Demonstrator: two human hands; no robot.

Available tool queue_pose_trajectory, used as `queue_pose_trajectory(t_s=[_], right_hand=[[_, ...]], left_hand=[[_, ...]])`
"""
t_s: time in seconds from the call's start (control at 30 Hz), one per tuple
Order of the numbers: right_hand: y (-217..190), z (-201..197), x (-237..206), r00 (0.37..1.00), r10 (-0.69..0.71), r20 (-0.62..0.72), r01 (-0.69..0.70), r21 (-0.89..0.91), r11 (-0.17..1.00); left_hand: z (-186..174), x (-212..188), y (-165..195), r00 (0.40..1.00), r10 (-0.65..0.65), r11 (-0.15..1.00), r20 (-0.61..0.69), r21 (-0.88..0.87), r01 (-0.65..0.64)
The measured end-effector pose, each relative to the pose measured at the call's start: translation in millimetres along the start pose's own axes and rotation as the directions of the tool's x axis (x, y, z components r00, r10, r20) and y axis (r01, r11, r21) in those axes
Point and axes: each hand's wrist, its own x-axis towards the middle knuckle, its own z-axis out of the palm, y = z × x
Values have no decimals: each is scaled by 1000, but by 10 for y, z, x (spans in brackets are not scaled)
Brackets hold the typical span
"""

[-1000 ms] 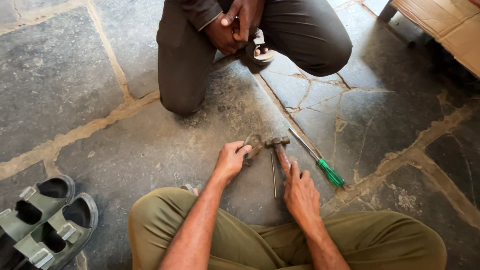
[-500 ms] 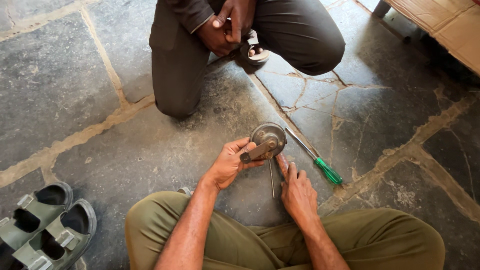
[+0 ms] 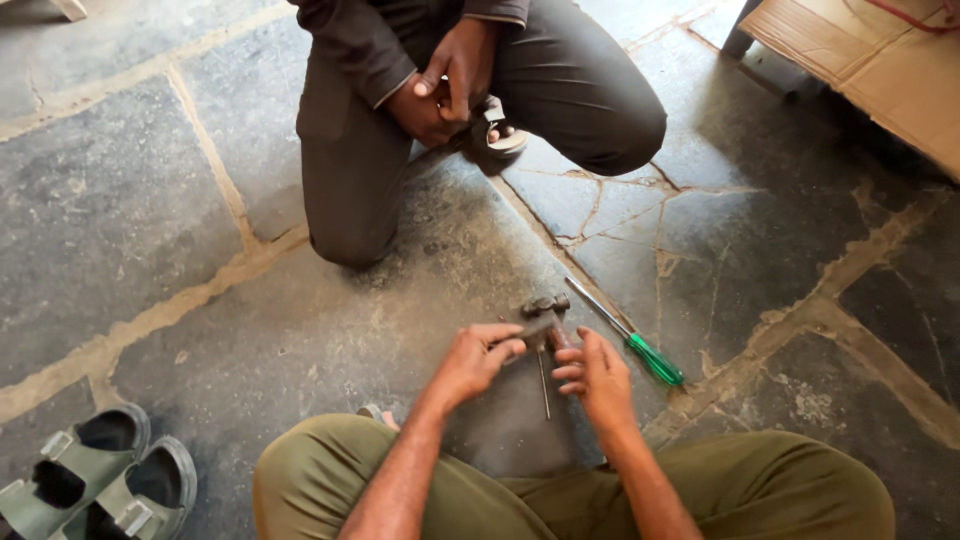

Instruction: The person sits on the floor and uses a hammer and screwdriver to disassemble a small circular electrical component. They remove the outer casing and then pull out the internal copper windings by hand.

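Fingers half-hide metal part; shape unclear

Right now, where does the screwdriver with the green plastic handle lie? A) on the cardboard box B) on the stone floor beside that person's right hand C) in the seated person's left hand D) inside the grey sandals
B: the green-handled screwdriver lies flat on the stone floor, just beside the right hand, untouched.

A green-handled screwdriver lies on the stone floor. 2 grey-green sandals sit at the floor's lower left corner. A second person crouches at the top edge; cardboard fills the upper right corner.
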Motion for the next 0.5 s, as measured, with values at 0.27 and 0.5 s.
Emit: queue_pose_trajectory(t_s=[0.27,0.5], right_hand=[[-34,-16,-49,984,172,55,-172,8,985],[51,-17,-11,995,90,32,-88,-45,995]], left_hand=[[71,-151,167,966,225,915,129,312,-255],[43,-174,224,931,328,875,158,322,-362]])
